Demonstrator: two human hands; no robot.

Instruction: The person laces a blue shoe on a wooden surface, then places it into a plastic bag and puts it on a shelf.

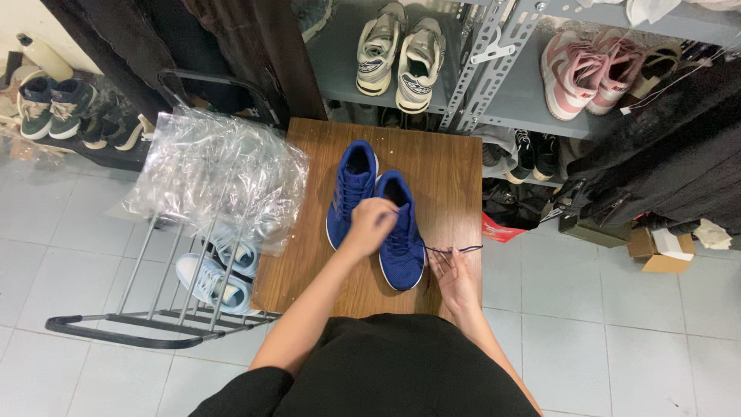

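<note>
Blue shoe [401, 232] is sitting on the tabletop [448, 166], touching its mate [351, 189]. My left hand [369, 225] is pressing over its laces, fingers curled; I cannot tell what they pinch. My right hand [455, 274] is pinching the lace end [455, 249], pulling it sideways. Shoe looks light and soft-topped, lace limp; best held at the sole. Left fingertips are staying hidden.

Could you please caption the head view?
Left hand on blue shoe, right hand pulling its lace.

Two shoes [376, 212] stand side by side on the table [448, 174] (rack [154, 309] to its left, shelves [494, 85] behind).
</note>
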